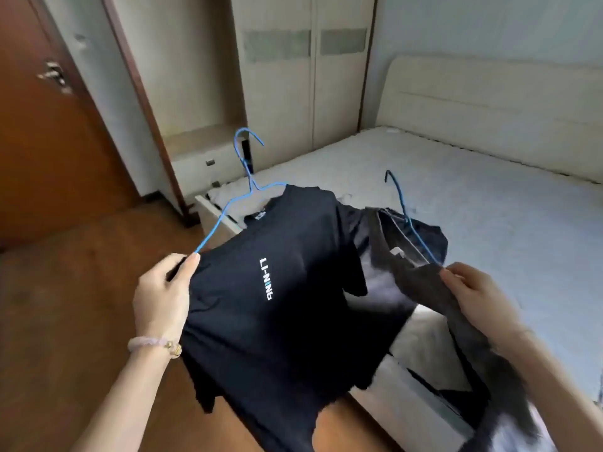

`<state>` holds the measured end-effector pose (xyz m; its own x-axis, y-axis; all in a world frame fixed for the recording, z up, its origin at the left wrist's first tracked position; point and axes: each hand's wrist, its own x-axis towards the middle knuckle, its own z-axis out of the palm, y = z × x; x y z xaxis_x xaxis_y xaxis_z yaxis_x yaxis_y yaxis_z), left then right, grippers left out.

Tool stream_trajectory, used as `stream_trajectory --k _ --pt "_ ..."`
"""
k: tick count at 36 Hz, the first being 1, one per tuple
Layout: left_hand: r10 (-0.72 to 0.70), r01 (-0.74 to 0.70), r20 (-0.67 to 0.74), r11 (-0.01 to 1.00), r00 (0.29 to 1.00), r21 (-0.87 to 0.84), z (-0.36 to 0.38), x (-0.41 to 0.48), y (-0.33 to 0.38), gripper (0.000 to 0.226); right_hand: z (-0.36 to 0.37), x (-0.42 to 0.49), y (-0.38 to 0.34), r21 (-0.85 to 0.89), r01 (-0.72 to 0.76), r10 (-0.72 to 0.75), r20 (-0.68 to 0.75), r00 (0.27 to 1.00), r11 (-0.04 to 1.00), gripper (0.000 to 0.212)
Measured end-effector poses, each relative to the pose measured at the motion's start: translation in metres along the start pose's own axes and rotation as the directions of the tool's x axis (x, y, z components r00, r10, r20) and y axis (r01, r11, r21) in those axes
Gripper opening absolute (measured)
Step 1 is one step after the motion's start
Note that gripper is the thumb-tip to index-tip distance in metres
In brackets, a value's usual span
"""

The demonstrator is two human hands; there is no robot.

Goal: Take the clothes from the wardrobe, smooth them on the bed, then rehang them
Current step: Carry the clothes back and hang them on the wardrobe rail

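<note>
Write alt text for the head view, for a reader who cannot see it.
A person holds two garments on blue wire hangers over a bare bed: the left hand grips a black T-shirt, the right hand a dark grey garment. Closed wardrobe doors stand behind.

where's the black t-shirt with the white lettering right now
In the head view, the black t-shirt with white lettering hangs centre-left on a blue wire hanger, held up by the left hand over the bed's near corner, left of the dark grey garment.

Matt black cloth T-shirt (277, 288) on thin blue wire hanger (241, 187); glossy wooden floor (81, 272); quilted bed (489, 223).
</note>
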<state>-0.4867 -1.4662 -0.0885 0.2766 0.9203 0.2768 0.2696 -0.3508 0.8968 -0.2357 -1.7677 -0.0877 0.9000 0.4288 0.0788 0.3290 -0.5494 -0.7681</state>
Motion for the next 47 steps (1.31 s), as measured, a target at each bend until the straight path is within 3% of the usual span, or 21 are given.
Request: stream_trajectory --k 9,19,30,33,36,42,47 --pt "0.029 0.011 -0.189 0.979 0.982 0.205 -0.173 0.050 -0.035 0.024 0.116 0.005 -0.153 0.151 0.195 -0.219 0.166 0.962 0.969 0.024" --pt "-0.006 0.110 -0.373 0.960 0.928 0.257 -0.270 0.113 -0.087 0.026 0.228 0.025 -0.275 0.244 0.296 -0.346 0.201 0.916 0.924 0.018" --pt "-0.180 0.328 -0.562 0.929 0.807 0.174 -0.279 0.227 -0.160 0.055 0.395 0.099 -0.321 0.288 0.223 -0.321 0.357 0.877 0.931 0.019" --pt "-0.169 0.309 -0.550 0.935 0.818 0.172 -0.274 0.270 -0.187 0.052 0.444 0.129 -0.335 0.311 0.167 -0.291 0.412 0.863 0.936 0.018" --pt "-0.212 0.383 -0.530 0.893 0.821 0.237 -0.272 0.309 -0.206 0.050 0.486 0.163 -0.353 0.314 0.126 -0.269 0.466 0.843 0.941 0.018" --pt "-0.261 0.479 -0.576 0.837 0.775 0.266 -0.266 0.406 -0.233 0.029 0.551 0.237 -0.411 0.314 0.113 -0.274 0.536 0.798 0.943 0.021" --pt "-0.214 0.433 -0.573 0.857 0.791 0.278 -0.256 0.484 -0.249 0.024 0.597 0.302 -0.459 0.347 0.125 -0.301 0.515 0.803 0.929 0.019"
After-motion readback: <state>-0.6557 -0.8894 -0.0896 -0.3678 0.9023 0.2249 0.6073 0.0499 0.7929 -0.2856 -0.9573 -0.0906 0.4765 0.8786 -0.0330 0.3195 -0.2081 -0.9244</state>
